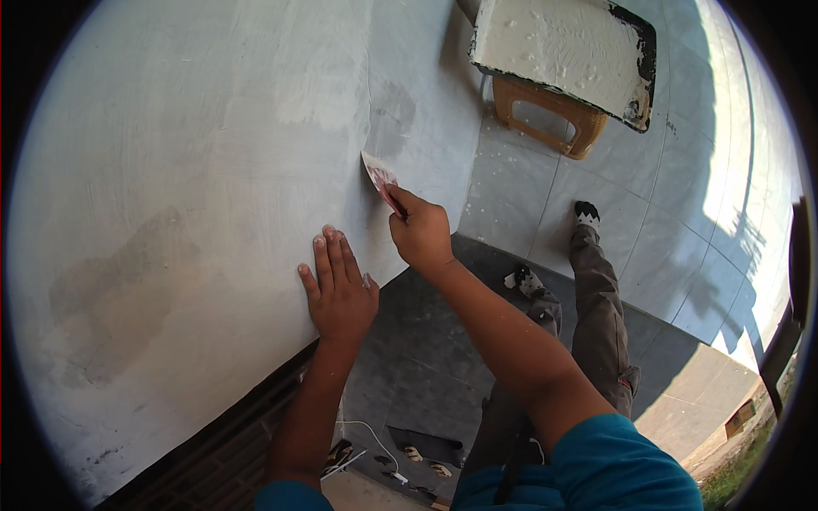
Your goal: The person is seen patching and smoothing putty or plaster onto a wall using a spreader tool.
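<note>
Left hand [341,289]: forearm comes up from lower edge, palm flat on the grey plastered wall [196,196], fingers [328,255] straight, close together, thumb out to the side; holds nothing. Right hand [421,232]: arm reaches fwd across from lower right, wrist bent, fingers curled tight round handle of a putty knife [380,180]. Blade edge touches wall just above & right of left hand. Tray of white plaster [554,47] sits on wooden stool [550,115], well apart.
</note>
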Demonstrator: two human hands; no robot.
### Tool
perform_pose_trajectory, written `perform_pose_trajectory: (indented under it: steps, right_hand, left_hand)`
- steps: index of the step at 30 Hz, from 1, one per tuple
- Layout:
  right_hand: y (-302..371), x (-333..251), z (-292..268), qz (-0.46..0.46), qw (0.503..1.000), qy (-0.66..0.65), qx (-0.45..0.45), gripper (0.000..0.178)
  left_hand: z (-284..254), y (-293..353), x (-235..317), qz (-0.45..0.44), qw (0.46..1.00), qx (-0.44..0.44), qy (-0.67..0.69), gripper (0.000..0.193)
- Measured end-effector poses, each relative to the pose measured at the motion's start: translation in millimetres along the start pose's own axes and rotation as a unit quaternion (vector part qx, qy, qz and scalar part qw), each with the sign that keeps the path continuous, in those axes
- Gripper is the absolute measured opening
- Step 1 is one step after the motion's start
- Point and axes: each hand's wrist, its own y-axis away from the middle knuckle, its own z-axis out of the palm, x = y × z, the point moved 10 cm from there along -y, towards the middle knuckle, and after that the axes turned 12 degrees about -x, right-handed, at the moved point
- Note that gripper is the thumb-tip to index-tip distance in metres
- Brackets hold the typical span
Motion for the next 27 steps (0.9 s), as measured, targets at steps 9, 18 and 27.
perform_pose_trajectory:
  steps: [9, 18, 27]
  right_hand:
    - [-69, -34, -106, -0.043, 0.990, 0.013, 0.132, 0.041]
    - [38, -35, 13, -0.163, 0.985, 0.055, -0.003, 0.046]
    - [-74, -56, -74, -0.095, 0.983, -0.011, 0.155, 0.031]
  left_hand:
    - [-5, -1, 2, 0.003, 1.000, -0.002, 0.002, 0.084]
    - [-1, 0, 1, 0.008, 1.000, 0.001, -0.008, 0.080]
    - [-9, -3, 7, 0.012, 0.999, 0.013, -0.027, 0.080]
